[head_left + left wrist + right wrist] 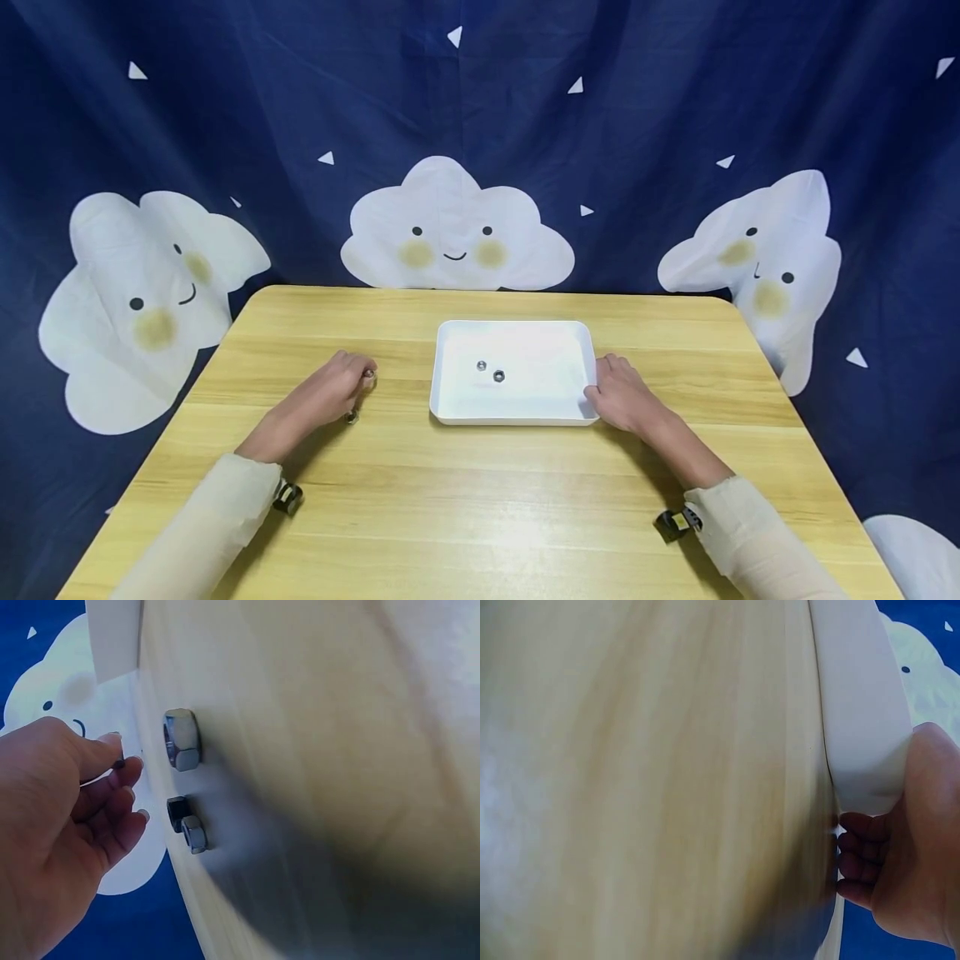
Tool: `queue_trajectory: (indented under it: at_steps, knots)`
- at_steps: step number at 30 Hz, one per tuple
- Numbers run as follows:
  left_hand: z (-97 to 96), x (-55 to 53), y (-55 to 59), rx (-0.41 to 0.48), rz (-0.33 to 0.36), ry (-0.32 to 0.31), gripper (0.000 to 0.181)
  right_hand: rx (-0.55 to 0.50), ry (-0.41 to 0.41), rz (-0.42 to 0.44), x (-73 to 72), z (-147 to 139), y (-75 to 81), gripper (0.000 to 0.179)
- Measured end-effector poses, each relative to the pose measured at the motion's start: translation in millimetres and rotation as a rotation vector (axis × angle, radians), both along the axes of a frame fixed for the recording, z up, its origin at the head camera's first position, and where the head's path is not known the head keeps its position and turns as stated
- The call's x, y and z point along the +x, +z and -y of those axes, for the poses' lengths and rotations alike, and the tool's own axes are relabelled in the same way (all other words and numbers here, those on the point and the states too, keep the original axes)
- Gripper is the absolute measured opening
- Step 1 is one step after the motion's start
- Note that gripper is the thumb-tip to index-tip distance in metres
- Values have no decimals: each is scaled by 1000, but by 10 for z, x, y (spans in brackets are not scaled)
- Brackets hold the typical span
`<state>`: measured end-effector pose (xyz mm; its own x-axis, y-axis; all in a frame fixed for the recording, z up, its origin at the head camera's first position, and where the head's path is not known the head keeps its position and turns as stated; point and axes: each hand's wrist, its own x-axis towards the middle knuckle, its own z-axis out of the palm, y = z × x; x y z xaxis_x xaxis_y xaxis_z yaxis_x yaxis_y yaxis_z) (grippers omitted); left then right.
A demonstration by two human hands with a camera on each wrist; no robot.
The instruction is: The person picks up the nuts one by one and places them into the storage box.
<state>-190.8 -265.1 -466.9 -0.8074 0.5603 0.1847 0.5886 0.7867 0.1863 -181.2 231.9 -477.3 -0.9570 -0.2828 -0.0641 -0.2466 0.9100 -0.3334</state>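
Note:
My left hand [339,388] pinches a small metal nut [368,375] between thumb and fingertips, just above the table; in the left wrist view only a dark bit of it shows at the fingertips. Close by on the wood lie a larger hex nut [182,740], a dark nut [177,813] and a small grey nut [194,835]; the hand partly hides this group in the head view. My right hand [621,393] grips the right end of a white tray [512,421], thumb over the rim. Inside the tray lie a silver nut [482,366] and a darker nut [499,377].
The light wooden table [480,508] runs back to a dark blue curtain [480,100] printed with clouds. Small black devices are strapped at the left cuff [287,497] and the right cuff [675,525].

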Motion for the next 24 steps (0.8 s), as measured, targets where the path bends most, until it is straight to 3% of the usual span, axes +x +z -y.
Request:
queue_trajectory:
  at_steps: [4, 13, 24]
  knots:
    - [-27, -38, 37, 24, -1, 6, 7, -3, 0, 11, 4, 5, -2, 54]
    - [-58, -110, 94, 101, 76, 54, 17, 5, 0, 16, -6, 2, -5, 55]
    - [-103, -192, 159, 133, 80, 21, 12, 0, -1, 6, -9, -9, -6, 53]
